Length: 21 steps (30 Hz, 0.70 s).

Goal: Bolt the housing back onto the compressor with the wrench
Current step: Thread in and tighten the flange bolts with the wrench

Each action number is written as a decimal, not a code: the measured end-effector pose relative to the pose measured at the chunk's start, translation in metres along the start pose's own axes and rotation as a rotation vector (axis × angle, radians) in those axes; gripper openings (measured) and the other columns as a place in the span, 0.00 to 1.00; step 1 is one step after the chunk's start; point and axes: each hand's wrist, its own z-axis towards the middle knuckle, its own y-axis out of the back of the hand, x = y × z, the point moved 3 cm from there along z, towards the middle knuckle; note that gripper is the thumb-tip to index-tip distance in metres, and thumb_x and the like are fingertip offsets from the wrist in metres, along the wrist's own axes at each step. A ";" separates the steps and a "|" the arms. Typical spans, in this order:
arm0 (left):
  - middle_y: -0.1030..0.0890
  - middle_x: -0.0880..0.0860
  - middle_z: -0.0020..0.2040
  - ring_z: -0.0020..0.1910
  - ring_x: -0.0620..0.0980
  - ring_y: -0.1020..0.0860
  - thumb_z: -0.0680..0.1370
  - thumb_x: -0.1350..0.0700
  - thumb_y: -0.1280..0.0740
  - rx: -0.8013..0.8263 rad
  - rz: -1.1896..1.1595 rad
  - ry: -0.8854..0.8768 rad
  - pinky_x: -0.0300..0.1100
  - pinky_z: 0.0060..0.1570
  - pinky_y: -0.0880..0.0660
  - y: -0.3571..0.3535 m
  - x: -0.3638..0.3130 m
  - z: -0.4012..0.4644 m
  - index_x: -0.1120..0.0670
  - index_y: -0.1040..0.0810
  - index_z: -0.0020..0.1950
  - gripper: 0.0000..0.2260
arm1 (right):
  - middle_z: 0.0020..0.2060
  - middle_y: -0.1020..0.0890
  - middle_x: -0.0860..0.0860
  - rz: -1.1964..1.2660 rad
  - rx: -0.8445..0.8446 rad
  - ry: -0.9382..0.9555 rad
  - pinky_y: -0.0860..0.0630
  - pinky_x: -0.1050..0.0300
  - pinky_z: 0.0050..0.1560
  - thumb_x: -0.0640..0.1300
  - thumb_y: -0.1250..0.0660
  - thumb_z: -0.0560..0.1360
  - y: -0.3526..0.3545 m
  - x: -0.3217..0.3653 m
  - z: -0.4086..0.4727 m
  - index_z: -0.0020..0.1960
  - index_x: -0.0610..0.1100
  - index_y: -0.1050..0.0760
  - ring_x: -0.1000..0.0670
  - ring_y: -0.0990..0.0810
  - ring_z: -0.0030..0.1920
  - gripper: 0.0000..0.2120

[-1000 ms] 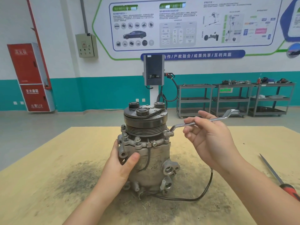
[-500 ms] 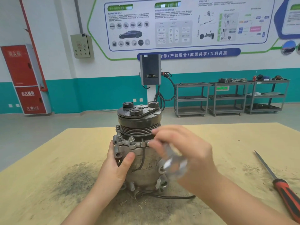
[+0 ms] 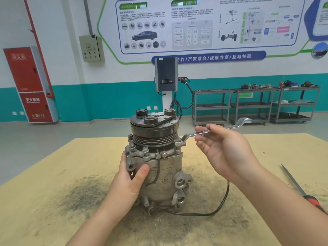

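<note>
Upright on the tabletop [image 3: 53, 174], near its middle: compressor [image 3: 159, 174], dark pulley [image 3: 154, 129] on top, grey metal body below. Around the neck under the pulley, the housing [image 3: 142, 155] flange with several bolts [image 3: 145, 149] standing up from it. Left hand [image 3: 129, 180] wrapped against the compressor's left side, thumb across the front of the body, fingers hidden behind, gripping it. Wrench [image 3: 209, 132] set with its ring end over a bolt at the right edge of the flange, shaft sloping up and to the right, free end in the air. Right hand [image 3: 225, 151] at mid-shaft, palm facing the camera; thumb and fingertips pinching the shaft, other fingers loosely curled. Black cable [image 3: 220, 205] running from the foot of the compressor in a loop across the tabletop to the right. Dark dusty smear on the tabletop around the base. At the right edge, well apart, a screwdriver [image 3: 298, 187] with a red handle lying flat.
</note>
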 end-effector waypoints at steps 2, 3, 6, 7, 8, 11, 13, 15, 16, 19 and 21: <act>0.23 0.39 0.66 0.64 0.37 0.25 0.57 0.17 0.38 0.002 0.000 0.004 0.50 0.70 0.30 0.000 0.001 0.001 0.46 0.40 0.78 0.55 | 0.34 0.16 0.43 0.001 0.004 -0.011 0.22 0.61 0.30 0.36 0.44 0.82 0.002 -0.001 0.003 0.46 0.39 0.29 0.49 0.19 0.29 0.08; 0.23 0.39 0.66 0.64 0.37 0.25 0.57 0.17 0.38 0.002 0.000 0.004 0.50 0.70 0.30 0.000 0.002 0.001 0.46 0.40 0.78 0.56 | 0.34 0.16 0.44 -0.007 0.011 0.013 0.22 0.61 0.30 0.36 0.44 0.82 0.002 -0.001 0.003 0.47 0.39 0.29 0.50 0.19 0.29 0.07; 0.23 0.40 0.67 0.65 0.38 0.25 0.57 0.17 0.38 0.000 0.002 0.006 0.50 0.70 0.30 0.000 0.003 0.002 0.47 0.42 0.79 0.57 | 0.36 0.16 0.45 -0.114 0.058 0.262 0.22 0.60 0.33 0.41 0.42 0.82 0.002 -0.007 -0.002 0.49 0.41 0.31 0.49 0.19 0.31 0.05; 0.23 0.40 0.66 0.65 0.37 0.25 0.57 0.17 0.38 -0.001 0.004 0.007 0.49 0.70 0.30 0.000 0.003 0.002 0.47 0.42 0.79 0.57 | 0.37 0.17 0.46 -0.198 0.084 0.412 0.22 0.59 0.35 0.44 0.42 0.81 0.002 -0.008 -0.006 0.49 0.43 0.30 0.48 0.19 0.33 0.05; 0.23 0.39 0.66 0.64 0.36 0.25 0.57 0.17 0.38 -0.001 0.006 0.007 0.48 0.69 0.30 0.000 0.004 0.003 0.47 0.42 0.79 0.57 | 0.39 0.17 0.46 -0.302 0.123 0.577 0.22 0.58 0.37 0.46 0.41 0.81 0.002 -0.010 -0.012 0.48 0.47 0.29 0.48 0.18 0.34 0.05; 0.21 0.36 0.63 0.62 0.35 0.24 0.58 0.18 0.37 -0.008 -0.004 -0.012 0.46 0.67 0.28 0.001 0.006 0.004 0.46 0.41 0.78 0.55 | 0.41 0.19 0.49 -0.685 0.345 1.022 0.21 0.61 0.42 0.49 0.40 0.81 -0.008 -0.016 -0.032 0.48 0.48 0.24 0.51 0.19 0.40 0.09; 0.21 0.37 0.62 0.62 0.37 0.23 0.60 0.19 0.36 -0.021 -0.018 -0.031 0.48 0.66 0.27 0.001 0.006 0.004 0.48 0.39 0.77 0.53 | 0.41 0.19 0.45 -1.031 0.449 1.276 0.22 0.63 0.46 0.48 0.40 0.81 -0.014 -0.025 -0.043 0.44 0.38 0.20 0.51 0.21 0.43 0.16; 0.20 0.39 0.61 0.62 0.41 0.22 0.63 0.21 0.35 -0.024 -0.023 -0.047 0.53 0.65 0.27 0.000 0.006 0.003 0.50 0.36 0.75 0.49 | 0.41 0.18 0.41 -1.232 0.467 1.420 0.21 0.61 0.46 0.45 0.38 0.80 -0.020 -0.031 -0.051 0.41 0.34 0.19 0.48 0.21 0.43 0.17; 0.20 0.40 0.62 0.62 0.42 0.22 0.63 0.21 0.35 -0.020 -0.029 -0.047 0.54 0.65 0.28 -0.001 0.007 0.003 0.52 0.35 0.74 0.49 | 0.42 0.18 0.41 -1.215 0.463 1.424 0.22 0.61 0.47 0.44 0.37 0.80 -0.023 -0.030 -0.053 0.42 0.34 0.19 0.48 0.21 0.44 0.16; 0.21 0.36 0.62 0.61 0.37 0.22 0.61 0.19 0.36 -0.006 -0.019 -0.028 0.47 0.65 0.27 0.001 0.008 0.004 0.49 0.39 0.77 0.53 | 0.42 0.19 0.48 -0.833 0.386 1.182 0.21 0.62 0.46 0.46 0.40 0.81 -0.025 -0.016 -0.050 0.48 0.43 0.23 0.52 0.19 0.43 0.10; 0.22 0.34 0.63 0.61 0.34 0.23 0.60 0.19 0.36 0.009 -0.010 -0.021 0.44 0.65 0.28 0.001 0.008 0.004 0.46 0.42 0.79 0.54 | 0.40 0.18 0.49 -0.573 0.218 0.890 0.21 0.59 0.40 0.46 0.43 0.82 -0.022 -0.005 -0.042 0.46 0.49 0.26 0.50 0.17 0.38 0.09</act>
